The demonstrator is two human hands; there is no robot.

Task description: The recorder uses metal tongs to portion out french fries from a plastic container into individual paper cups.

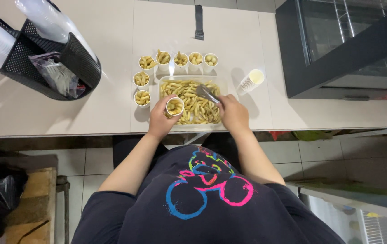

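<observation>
A pale table (pixel 89 68) spans the scene under even light. A dark glass-fronted cabinet (pixel 338 45) stands right of the fingers. Grey floor tiles (pixel 320 158) lie below.

Eight small white cups (pixel 164 57) with snacks are standing or being held here: five are sitting in a row at the back, two are sitting down the left side, and one more cup (pixel 175 106) is sitting in a hand. One clear tray (pixel 193 102) of snacks is lying on the tabletop (pixel 112 90). One stack of empty cups (pixel 251 80) is lying nearby. One black basket (pixel 44 58) is sitting at the left.
</observation>
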